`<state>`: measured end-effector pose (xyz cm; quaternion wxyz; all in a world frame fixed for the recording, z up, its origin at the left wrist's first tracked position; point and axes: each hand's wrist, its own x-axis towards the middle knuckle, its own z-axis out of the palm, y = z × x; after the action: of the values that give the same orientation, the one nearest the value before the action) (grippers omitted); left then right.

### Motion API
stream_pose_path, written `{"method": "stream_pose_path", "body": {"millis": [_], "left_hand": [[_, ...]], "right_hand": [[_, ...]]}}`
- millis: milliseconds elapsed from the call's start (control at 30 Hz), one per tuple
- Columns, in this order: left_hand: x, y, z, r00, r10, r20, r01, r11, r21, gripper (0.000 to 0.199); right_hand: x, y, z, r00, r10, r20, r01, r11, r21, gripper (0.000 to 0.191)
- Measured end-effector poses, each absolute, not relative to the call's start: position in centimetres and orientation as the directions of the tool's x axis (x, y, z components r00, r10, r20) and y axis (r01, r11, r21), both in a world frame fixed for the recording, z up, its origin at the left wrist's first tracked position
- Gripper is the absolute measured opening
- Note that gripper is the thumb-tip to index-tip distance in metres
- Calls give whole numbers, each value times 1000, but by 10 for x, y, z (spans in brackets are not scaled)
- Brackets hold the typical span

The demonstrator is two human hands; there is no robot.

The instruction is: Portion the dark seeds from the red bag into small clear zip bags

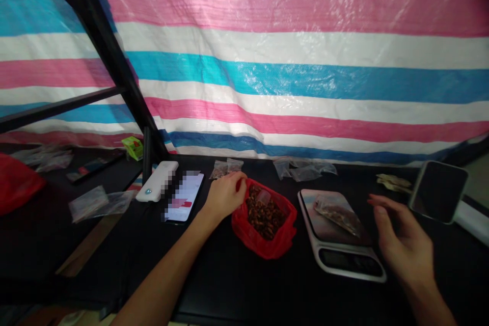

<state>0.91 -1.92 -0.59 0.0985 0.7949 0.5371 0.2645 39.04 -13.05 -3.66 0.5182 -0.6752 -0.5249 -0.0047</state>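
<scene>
A red plastic bag stands open on the black table, with small brown dried pieces inside. My left hand has its fingers closed on the bag's upper left rim. To the right of the bag lies a white kitchen scale, and a small clear bag with brown contents rests on its plate. Just right of the scale, my right hand hovers with its fingers apart, holding nothing.
A phone and a white power bank lie left. Behind are small filled bags and clear bags. A dark-screened device stands right. Striped sheeting hangs behind; a black frame rises left.
</scene>
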Motion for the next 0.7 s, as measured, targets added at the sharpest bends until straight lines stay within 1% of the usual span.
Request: {"method": "stream_pose_path", "body": {"millis": [167,267,300,367,433,467,500,567,700], "left_hand": [[12,-25,0,242,886,395,850,-390,355,20],[14,-29,3,259,830,494,842,-445,306,21],[14,-29,4,267,809,523,834,-466,295,21],[13,-28,4,276,781,560,819,-496,288,23],[12,-27,4,266,770,580,810,-505,299,24],[12,-26,4,259,768,585,807,-505,305,25],[11,-26,4,252,768,589,806,-503,311,25],[10,-25,4,243,774,585,807,-496,321,26],[9,-24,7,219,793,569,807,-475,351,28]], "right_hand": [[394,-137,-39,435,715,547,732,72,-678,39],[391,-139,-37,348,777,524,763,89,-640,44],[389,-138,-36,284,811,512,791,103,-603,47],[383,-132,-34,127,873,471,860,140,-492,58],[379,-123,-33,-2,903,430,910,180,-374,68],[377,-119,-33,-43,907,420,921,199,-336,70],[376,-114,-34,-71,908,413,925,215,-314,69],[375,-107,-33,-99,909,404,917,241,-317,61],[363,-99,-19,-124,920,372,865,284,-414,43]]}}
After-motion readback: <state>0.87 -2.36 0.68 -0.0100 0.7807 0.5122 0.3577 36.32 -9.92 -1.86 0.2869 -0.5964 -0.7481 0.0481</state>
